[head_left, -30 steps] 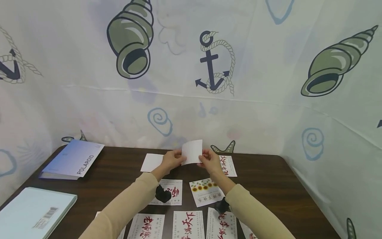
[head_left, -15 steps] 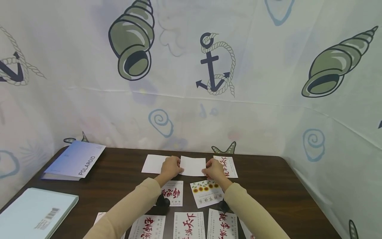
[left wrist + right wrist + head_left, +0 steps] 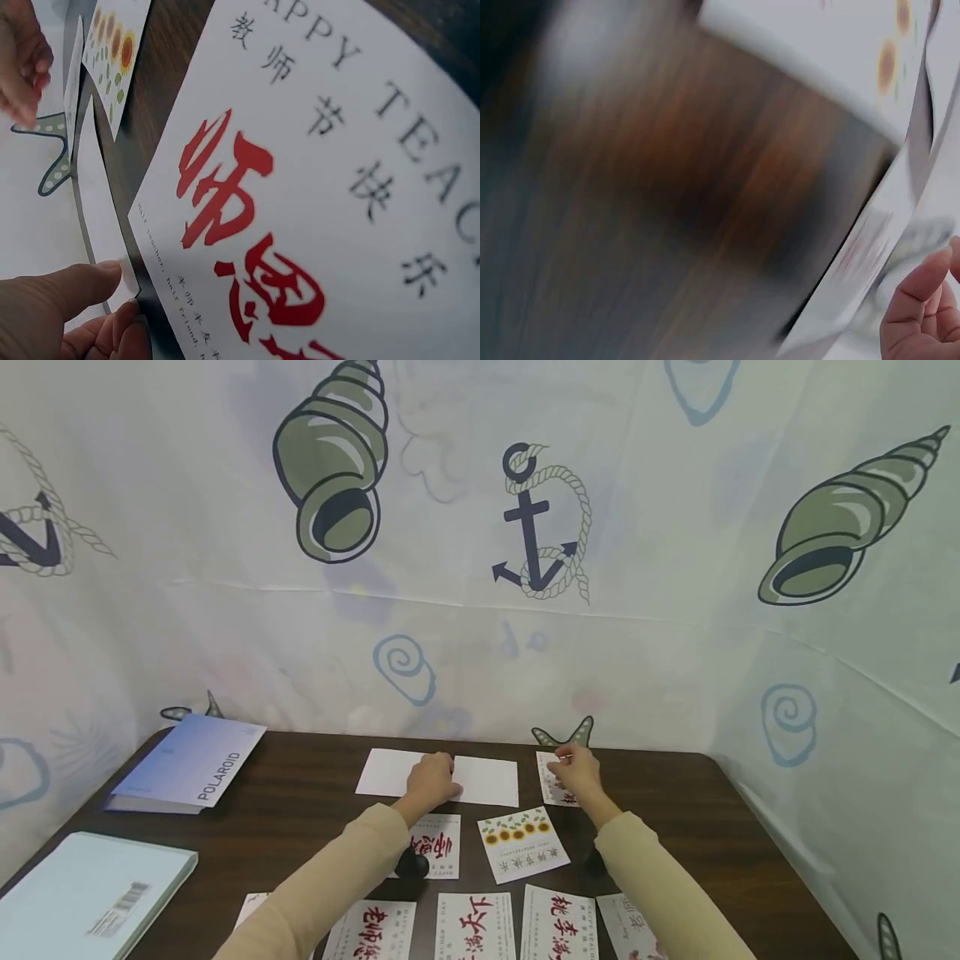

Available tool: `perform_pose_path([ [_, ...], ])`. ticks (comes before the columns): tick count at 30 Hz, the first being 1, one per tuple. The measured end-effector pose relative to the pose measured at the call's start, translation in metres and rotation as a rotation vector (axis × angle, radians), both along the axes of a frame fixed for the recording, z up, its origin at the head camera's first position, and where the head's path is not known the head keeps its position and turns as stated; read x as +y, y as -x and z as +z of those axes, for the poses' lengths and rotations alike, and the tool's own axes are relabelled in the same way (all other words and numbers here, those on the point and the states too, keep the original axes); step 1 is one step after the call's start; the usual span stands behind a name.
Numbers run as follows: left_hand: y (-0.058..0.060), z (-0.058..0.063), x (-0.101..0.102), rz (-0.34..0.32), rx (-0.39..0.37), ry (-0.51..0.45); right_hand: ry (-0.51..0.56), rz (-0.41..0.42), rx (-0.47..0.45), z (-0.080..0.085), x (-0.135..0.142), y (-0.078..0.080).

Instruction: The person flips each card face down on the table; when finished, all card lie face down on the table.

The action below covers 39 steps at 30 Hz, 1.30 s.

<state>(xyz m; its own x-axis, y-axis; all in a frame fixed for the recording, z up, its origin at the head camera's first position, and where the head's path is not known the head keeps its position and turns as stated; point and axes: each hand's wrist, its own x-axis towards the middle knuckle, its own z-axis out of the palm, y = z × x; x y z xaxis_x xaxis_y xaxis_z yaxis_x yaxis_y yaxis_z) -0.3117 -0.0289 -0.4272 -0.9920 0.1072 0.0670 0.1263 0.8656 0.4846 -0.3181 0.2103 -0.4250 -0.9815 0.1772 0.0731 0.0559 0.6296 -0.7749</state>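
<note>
My left hand (image 3: 432, 785) is at the near left corner of a blank white card (image 3: 487, 781), which lies flat near the table's far edge. In the left wrist view, my left thumb and fingers pinch that card's corner. Another blank white card (image 3: 382, 771) lies just to the left, partly covered by this hand. My right hand (image 3: 579, 777) is over a card with red writing (image 3: 550, 781) at the far right, with loosely bent fingers. The right wrist view is blurred; thumb and forefinger show at its edge with nothing visible between them.
A sunflower card (image 3: 522, 845) and a red-lettered card (image 3: 438, 843) lie closer in. Several more lettered cards (image 3: 475, 927) form a near row. A blue POLAROID album (image 3: 187, 760) and a pale blue book (image 3: 90, 885) lie at left. A patterned curtain (image 3: 637, 677) hangs behind the table.
The blank card, held up by both hands at first, was lowered flat beside the other blank one. The right hand then let go and moved right over the red-lettered card; the left stayed.
</note>
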Motion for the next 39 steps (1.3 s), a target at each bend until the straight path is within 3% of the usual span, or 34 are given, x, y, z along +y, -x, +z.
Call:
perform_pose_path([
  [4,0.003,0.000,-0.001,-0.005,0.000,-0.009,0.004,-0.096,-0.074,0.000,0.035,0.005],
  [9,0.008,0.003,0.005,-0.029,0.031,-0.099,-0.022,-0.097,-0.121,-0.004,0.059,0.010],
  [14,0.011,0.006,0.023,-0.086,0.003,-0.242,-0.043,-0.072,-0.165,-0.011,0.061,0.021],
  [22,0.015,0.006,0.061,-0.126,-0.069,-0.368,-0.156,-0.043,-0.243,-0.014,0.059,0.039],
  [25,0.021,0.004,0.075,-0.109,-0.131,-0.443,-0.161,-0.017,-0.263,-0.015,0.061,0.045],
  [30,0.030,0.005,0.101,-0.097,-0.172,-0.504,-0.121,-0.013,-0.244,-0.014,0.065,0.047],
  [34,0.034,0.002,0.119,-0.075,-0.182,-0.499,-0.090,0.000,-0.222,-0.016,0.065,0.043],
  [39,0.043,-0.003,0.136,0.003,-0.171,-0.438,-0.080,0.010,-0.210,-0.015,0.064,0.039],
])
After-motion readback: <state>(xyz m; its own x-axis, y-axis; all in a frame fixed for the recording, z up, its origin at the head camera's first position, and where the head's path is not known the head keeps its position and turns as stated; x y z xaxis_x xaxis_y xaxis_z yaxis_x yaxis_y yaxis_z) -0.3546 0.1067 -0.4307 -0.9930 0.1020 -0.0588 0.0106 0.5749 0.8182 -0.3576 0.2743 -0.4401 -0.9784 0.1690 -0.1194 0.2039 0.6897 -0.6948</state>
